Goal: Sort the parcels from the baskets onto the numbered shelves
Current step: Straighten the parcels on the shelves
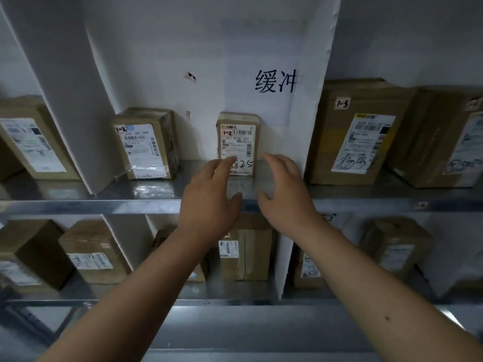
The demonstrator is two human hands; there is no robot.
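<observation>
We are holding our left hand (209,194) and right hand (283,193) wide, seemingly just short of the small parcel (237,143) standing on the shelf (146,192).

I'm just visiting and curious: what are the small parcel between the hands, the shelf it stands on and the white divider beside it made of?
Small parcel: brown cardboard by its look, glossy tape on top, with a white paper label.
Shelf: probably metal; grey and shiny, mirroring the parcels.
White divider: apparently matte foam or corrugated board; its front edge looks ragged.
Left hand and right hand hover open.
</observation>
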